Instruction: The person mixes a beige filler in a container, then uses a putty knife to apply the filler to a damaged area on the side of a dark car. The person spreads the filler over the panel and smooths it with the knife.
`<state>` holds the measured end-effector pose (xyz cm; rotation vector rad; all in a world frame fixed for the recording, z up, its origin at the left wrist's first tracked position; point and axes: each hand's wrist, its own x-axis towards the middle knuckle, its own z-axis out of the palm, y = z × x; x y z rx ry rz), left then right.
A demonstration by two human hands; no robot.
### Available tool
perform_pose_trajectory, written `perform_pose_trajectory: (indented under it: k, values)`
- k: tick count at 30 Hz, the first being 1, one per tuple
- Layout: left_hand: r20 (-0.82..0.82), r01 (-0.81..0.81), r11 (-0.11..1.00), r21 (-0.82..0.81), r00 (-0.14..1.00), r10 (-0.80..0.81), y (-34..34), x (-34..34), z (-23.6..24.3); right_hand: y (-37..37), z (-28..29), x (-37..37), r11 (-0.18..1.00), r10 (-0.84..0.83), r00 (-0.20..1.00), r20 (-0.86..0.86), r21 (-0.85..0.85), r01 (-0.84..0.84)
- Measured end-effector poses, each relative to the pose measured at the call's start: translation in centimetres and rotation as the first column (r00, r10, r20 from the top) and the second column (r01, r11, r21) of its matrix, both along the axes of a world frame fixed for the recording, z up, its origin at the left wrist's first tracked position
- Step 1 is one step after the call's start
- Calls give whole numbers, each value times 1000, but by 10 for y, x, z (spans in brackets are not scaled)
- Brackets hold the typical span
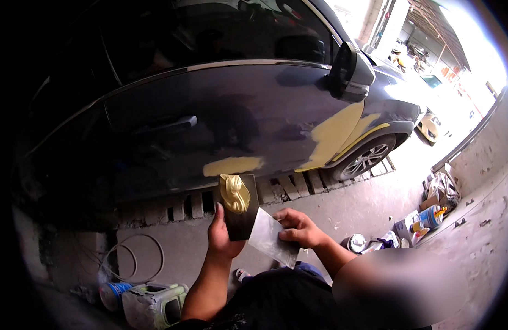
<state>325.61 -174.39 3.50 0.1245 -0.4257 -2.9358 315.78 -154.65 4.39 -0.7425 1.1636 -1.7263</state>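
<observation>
My left hand (pixel 222 236) grips a dark flat board (pixel 242 225) upright, with a thick yellow mound of putty (pixel 235 194) on its upper part. My right hand (pixel 301 228) is closed on a pale flat scraper (pixel 268 236), whose upper left corner is beside the board's right side, below the putty. Beyond both hands stands the dark car's door (pixel 204 140), with pale yellow patches low on it (pixel 232 165) and toward the front wheel arch (pixel 333 135).
The front wheel (pixel 364 157) is at the right. Below the car runs a slatted strip (pixel 301 184). A hose (pixel 160 247), a blue bucket (pixel 112 294) and a scuffed stool (pixel 149 305) are lower left. Cans (pixel 430 217) and containers line the low wall (pixel 479 159) at right.
</observation>
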Motion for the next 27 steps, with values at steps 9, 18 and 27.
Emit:
perform_pose_trajectory:
  k: [9, 18, 27]
  values:
    - [-53, -3, 988, -154, 999, -5, 2, 8, 5, 16, 0, -38, 953, -282, 953, 108, -79, 291]
    - [-113, -203, 803, -560, 979, 168, 22, -4, -3, -14, 14, -8, 975, -113, 985, -128, 174, 135]
    - [20, 53, 585, -809, 998, -63, -18, 9, -13, -12, 64, -36, 960, -254, 967, -10, -126, 250]
